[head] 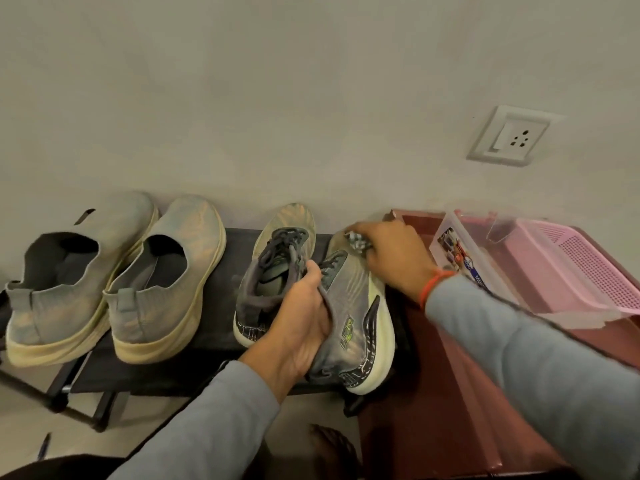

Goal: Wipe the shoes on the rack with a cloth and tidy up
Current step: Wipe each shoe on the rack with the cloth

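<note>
My left hand (304, 320) grips the grey lace-up sneaker with cream sole (356, 323) at its collar, tilted on the black fabric shoe rack (221, 341). My right hand (394, 258) bunches a small patterned grey-white cloth (356, 241) against that sneaker's toe. Its matching sneaker (273, 271) sits just left; a pair of grey knit slip-ons (114, 275) stands further left.

Both arms wore long grey sleeves of soft knit fabric, the left sleeve (214, 420) ending at the wrist and the right sleeve (512, 344) likewise. An orange-red thread band (437, 279) circled the right wrist (just above the cuff). Both hands were bare.
</note>
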